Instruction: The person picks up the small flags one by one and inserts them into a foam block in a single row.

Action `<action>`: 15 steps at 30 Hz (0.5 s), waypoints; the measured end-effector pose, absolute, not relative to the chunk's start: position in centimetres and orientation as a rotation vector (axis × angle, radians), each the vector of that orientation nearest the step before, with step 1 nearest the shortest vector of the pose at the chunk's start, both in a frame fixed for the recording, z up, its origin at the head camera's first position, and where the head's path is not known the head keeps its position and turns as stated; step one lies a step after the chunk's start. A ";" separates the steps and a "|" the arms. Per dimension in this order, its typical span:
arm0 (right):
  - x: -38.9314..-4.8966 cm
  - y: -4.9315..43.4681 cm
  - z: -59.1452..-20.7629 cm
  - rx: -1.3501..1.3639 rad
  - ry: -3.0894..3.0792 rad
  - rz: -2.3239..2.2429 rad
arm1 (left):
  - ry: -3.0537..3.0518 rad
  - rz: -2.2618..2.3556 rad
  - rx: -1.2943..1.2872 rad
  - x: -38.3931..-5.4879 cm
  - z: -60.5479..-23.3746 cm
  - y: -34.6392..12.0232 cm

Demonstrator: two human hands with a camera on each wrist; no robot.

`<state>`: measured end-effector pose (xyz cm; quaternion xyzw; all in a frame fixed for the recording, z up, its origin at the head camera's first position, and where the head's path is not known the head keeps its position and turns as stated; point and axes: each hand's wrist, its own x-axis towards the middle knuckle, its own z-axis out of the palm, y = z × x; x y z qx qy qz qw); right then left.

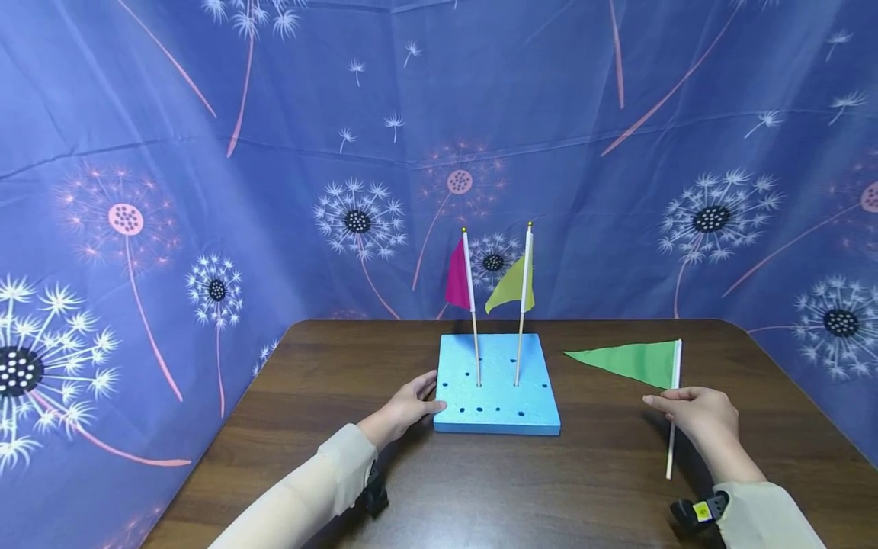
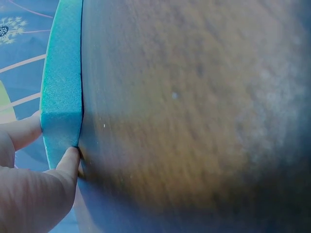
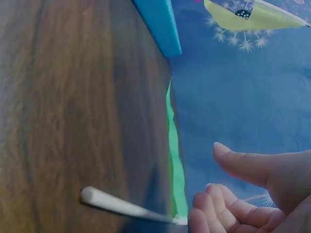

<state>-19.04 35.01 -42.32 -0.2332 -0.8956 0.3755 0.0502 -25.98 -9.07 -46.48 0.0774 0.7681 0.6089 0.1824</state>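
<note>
My left hand [image 1: 406, 410] rests against the left edge of a light blue pegboard [image 1: 495, 421]; its thumb and fingers touch the side near the front corner. Two pennant flags stand upright in the board's holes: a magenta flag [image 1: 459, 276] and a yellow-green flag [image 1: 508, 288]. To the right lies a green flag [image 1: 634, 361] on a white stick [image 1: 670, 454], its point toward the board. Over that stick hovers my right hand [image 1: 700, 418]. In the right wrist view the thumb [image 3: 243, 162] stands apart from the loosely bent fingers, which are beside the stick.
The brown wooden table [image 1: 329, 358] reaches back to a blue curtain [image 1: 583, 175] printed with dandelions. Several small dark holes dot the board's top. Each wrist wears a small black camera [image 1: 698, 509].
</note>
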 end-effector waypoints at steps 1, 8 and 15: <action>-19.0 35.1 -42.4 -0.721 -2.726 1.132 | 2.166 1.723 0.223 -26.0 -46.5 -9.1; -18.4 36.3 -43.4 -0.730 -2.784 1.116 | 2.158 1.737 0.219 -25.9 -46.9 -9.1; -17.7 37.3 -44.4 -0.699 -2.881 1.024 | 2.154 1.737 0.243 -25.7 -46.6 -9.1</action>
